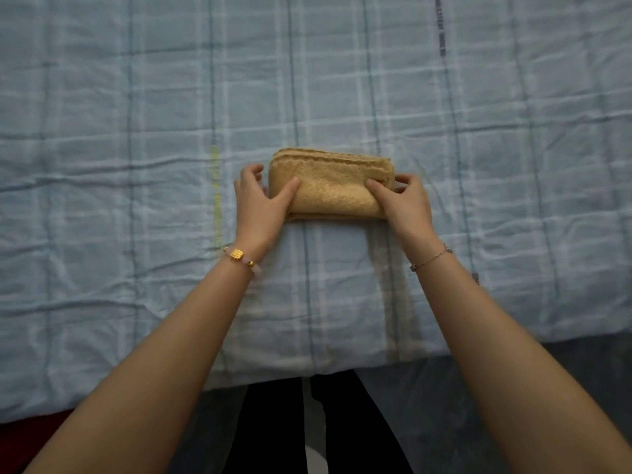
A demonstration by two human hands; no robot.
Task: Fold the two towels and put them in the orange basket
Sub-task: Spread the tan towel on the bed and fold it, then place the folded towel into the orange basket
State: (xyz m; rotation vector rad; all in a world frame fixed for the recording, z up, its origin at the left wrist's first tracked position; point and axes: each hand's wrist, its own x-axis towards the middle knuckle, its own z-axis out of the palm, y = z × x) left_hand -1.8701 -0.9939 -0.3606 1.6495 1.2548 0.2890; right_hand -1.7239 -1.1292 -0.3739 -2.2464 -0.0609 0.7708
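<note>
**Q:** Fig. 1, head view. What's shown?
**A:** Tan towel (328, 186), folded into a thick pad w/ several layers, lying flat on the blue checked bedspread (136, 131), approx. centre and just ahead of the person. Stacked edges face away; the rounded fold faces the person.

**Q:** Hands?
**A:** Left hand (260, 196) grips the towel's left end, w/ thumb on top and fingers curled round the side. Right hand (405, 198) mirrors it at the right end, w/ thumb pressed into the top layer and fingers hooked round the end. Both pinch the towel; neither lies spread flat.

**Q:** Step in hand?
**A:** Prob. squaring up the fold or readying to lift it; can't tell which. Orange basket & 2nd towel aren't in view, so the task looks partway at most.

**Q:** How to do it well?
**A:** Put thumbs on top & fingers underneath so all layers are clamped together. Lift both ends level, else the pad sags in the middle & the far edges fan open. The pile looks soft, so grip w/ the full finger, not the tips only. Carry fold side leading and set the towel down flat in the basket.
</note>
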